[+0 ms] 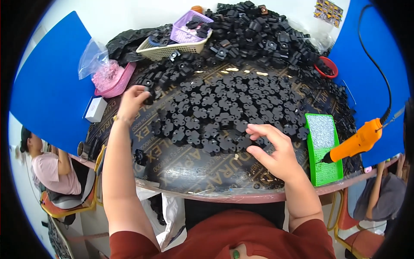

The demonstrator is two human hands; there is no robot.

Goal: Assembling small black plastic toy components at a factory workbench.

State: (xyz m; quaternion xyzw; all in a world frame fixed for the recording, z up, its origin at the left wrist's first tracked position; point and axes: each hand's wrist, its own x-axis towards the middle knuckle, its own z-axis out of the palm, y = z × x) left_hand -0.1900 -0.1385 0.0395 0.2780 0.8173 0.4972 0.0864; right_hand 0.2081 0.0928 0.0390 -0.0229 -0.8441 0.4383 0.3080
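Observation:
Many flat black plastic parts [224, 102] with rounded lobes lie close together across the middle of the dark table. To their left, my left hand [133, 101] is closed, its fingertips pinching a small black plastic part [149, 97]. Part of that piece is hidden by the fingers. My right hand [276, 149] hovers at the near right edge of the laid-out parts, thumb and fingers apart, with nothing visible between them. An orange electric screwdriver [358, 140] hangs by its cord on the right, its tip over a green tray [315, 166] of small silvery screws.
A heap of black parts [258, 32] rises at the back. Beside it are a cream basket [166, 52], a purple basket [183, 21], a pink basket [123, 84] and a red bowl [331, 73]. Blue partitions [56, 82] flank the table. Two people sit beyond them.

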